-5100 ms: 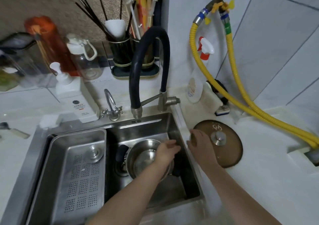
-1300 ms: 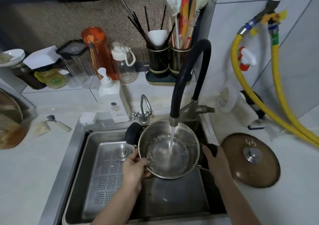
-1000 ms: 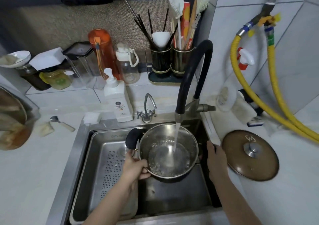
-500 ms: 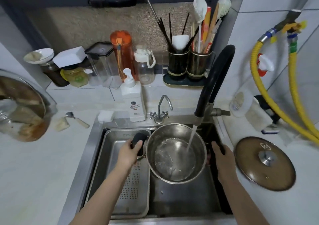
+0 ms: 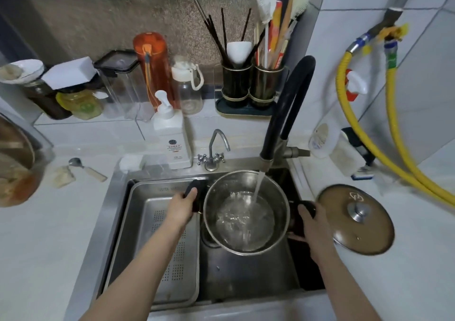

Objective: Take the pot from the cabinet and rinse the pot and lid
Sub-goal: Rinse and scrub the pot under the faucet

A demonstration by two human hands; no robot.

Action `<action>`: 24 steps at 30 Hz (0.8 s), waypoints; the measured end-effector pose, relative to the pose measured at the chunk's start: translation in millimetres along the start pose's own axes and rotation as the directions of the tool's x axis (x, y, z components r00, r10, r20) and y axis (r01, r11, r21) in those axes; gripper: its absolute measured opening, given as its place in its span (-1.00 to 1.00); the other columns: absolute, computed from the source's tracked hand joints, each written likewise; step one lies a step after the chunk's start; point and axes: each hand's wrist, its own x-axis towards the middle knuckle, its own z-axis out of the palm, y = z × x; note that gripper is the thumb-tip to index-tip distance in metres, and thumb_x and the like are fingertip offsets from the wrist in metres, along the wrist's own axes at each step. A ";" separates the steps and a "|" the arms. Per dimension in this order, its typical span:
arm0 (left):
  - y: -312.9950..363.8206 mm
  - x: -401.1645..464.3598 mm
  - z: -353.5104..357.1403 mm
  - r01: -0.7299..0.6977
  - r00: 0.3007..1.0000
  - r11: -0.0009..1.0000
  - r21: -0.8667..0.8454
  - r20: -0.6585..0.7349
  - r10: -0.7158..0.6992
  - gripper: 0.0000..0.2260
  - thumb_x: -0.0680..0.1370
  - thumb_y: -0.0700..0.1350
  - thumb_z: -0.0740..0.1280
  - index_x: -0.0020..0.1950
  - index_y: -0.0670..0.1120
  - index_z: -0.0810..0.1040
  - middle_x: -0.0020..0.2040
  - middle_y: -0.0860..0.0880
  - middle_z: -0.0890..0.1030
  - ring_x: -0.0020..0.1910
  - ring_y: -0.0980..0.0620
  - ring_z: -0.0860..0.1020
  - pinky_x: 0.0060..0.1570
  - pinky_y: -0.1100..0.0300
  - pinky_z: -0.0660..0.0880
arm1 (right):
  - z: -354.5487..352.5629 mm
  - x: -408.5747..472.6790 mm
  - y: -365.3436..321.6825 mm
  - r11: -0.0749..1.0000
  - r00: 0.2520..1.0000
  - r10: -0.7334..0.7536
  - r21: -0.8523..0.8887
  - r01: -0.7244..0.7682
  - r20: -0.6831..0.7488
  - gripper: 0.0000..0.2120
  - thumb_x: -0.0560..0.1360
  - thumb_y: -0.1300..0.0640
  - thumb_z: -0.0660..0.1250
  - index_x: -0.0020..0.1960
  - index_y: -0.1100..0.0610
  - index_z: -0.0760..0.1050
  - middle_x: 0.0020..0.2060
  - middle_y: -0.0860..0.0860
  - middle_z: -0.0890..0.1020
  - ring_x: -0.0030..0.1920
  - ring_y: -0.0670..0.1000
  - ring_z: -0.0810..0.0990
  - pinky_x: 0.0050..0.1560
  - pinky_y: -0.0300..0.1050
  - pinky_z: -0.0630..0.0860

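A steel pot (image 5: 283, 210) with two black handles hangs over the sink basin under the black faucet (image 5: 283, 114). A stream of water runs into it and water swirls inside. My left hand (image 5: 182, 206) grips the left black handle. My right hand (image 5: 311, 219) grips the right black handle. The brown glass lid (image 5: 354, 219) with a metal knob lies flat on the white counter, just right of the sink and apart from my right hand.
A perforated steel tray (image 5: 152, 242) fills the sink's left side. A soap dispenser (image 5: 172, 136), small tap (image 5: 214, 150), utensil holders (image 5: 248, 84) and bottles stand behind the sink. Yellow hoses (image 5: 394, 148) run along the right wall. A spoon (image 5: 86, 169) lies on the left counter.
My left hand shifted from the pot's rim to the left black handle. The pot tilted slightly under the running water, and more water is swirling inside. The lid has not moved.
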 end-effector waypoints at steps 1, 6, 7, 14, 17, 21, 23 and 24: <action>-4.9 1.5 3.7 0.029 0.999 1.000 0.007 0.032 -0.029 -0.66 0.56 0.07 0.25 0.08 -0.22 0.52 -0.24 -0.10 0.55 -0.33 -0.05 0.48 -0.29 0.13 0.46 | -6.4 -1.2 -0.3 1.000 1.000 -0.002 -0.003 0.002 -0.011 -0.82 0.60 0.11 0.18 0.19 0.07 0.30 -0.05 0.10 0.55 -0.13 0.08 0.60 -0.27 0.06 0.63; -10.3 -8.6 0.0 -0.004 0.999 1.000 0.015 0.033 0.003 -0.73 0.58 0.03 0.24 -0.02 -0.17 0.53 -0.19 -0.14 0.59 -0.31 -0.06 0.50 -0.39 0.20 0.37 | -9.4 -11.8 17.2 0.992 1.000 -0.026 -0.124 0.024 -0.011 -0.78 0.58 0.11 0.20 0.19 0.15 0.34 -0.02 0.19 0.57 -0.14 0.14 0.60 -0.39 -0.08 0.52; -8.2 -9.0 -5.1 -0.010 1.000 1.000 -0.004 0.010 0.010 -0.74 0.59 0.01 0.23 0.01 -0.18 0.54 -0.14 -0.18 0.61 -0.27 -0.11 0.55 -0.37 0.14 0.43 | -4.0 -11.5 19.1 0.991 0.999 -0.026 -0.133 0.028 0.021 -0.77 0.57 0.10 0.24 0.19 0.14 0.35 0.02 0.20 0.58 -0.08 0.17 0.61 -0.33 -0.04 0.54; 4.7 3.4 -3.8 -0.019 0.999 0.998 -0.053 -0.046 0.016 -0.68 0.60 0.03 0.20 0.12 -0.22 0.51 -0.14 -0.20 0.58 -0.29 -0.06 0.48 -0.32 0.18 0.38 | 8.2 2.8 -5.7 0.995 0.999 -0.048 -0.084 0.050 0.019 -0.74 0.59 0.05 0.18 0.22 0.13 0.41 0.00 0.15 0.59 -0.08 0.17 0.62 -0.42 -0.10 0.56; -8.4 -3.2 8.3 -0.011 0.999 0.999 -0.036 0.035 0.012 -0.71 0.58 0.06 0.21 -0.02 -0.17 0.50 -0.33 -0.08 0.47 -0.44 0.00 0.36 -0.48 0.24 0.25 | -8.7 -2.4 -5.6 0.999 0.998 -0.038 -0.029 0.036 -0.057 -0.85 0.64 0.11 0.06 0.05 0.07 0.39 -0.19 0.06 0.53 -0.25 0.04 0.56 -0.42 -0.07 0.53; -4.6 -10.4 1.4 -0.001 0.999 0.994 -0.105 -0.032 -0.003 -0.78 0.60 -0.02 0.21 -0.14 -0.11 0.49 -0.26 -0.08 0.54 -0.33 0.01 0.44 -0.46 0.26 0.34 | -0.2 -3.3 14.9 0.998 1.000 0.018 -0.057 -0.017 0.011 -0.74 0.60 0.11 0.17 0.26 0.14 0.37 0.03 0.14 0.53 -0.07 0.11 0.57 -0.38 -0.04 0.60; 0.5 -3.7 -9.3 -0.012 0.996 0.990 -0.138 -0.094 -0.001 -0.75 0.60 -0.03 0.21 -0.02 -0.21 0.53 -0.21 -0.13 0.56 -0.32 -0.02 0.47 -0.46 0.24 0.37 | 12.7 -1.1 16.8 0.997 0.997 0.044 -0.070 -0.040 0.064 -0.51 0.53 0.07 0.30 0.42 0.12 0.28 0.22 0.13 0.49 0.14 0.16 0.54 -0.05 0.17 0.62; 2.3 0.4 -12.3 -0.019 0.993 0.990 -0.142 -0.119 0.002 -0.72 0.60 -0.02 0.22 0.05 -0.24 0.54 -0.17 -0.16 0.58 -0.29 -0.05 0.49 -0.41 0.21 0.37 | 16.7 2.5 17.4 0.997 0.997 0.032 -0.072 -0.027 0.071 -0.45 0.51 0.03 0.33 0.44 0.08 0.26 0.28 0.11 0.46 0.22 0.17 0.51 0.10 0.24 0.56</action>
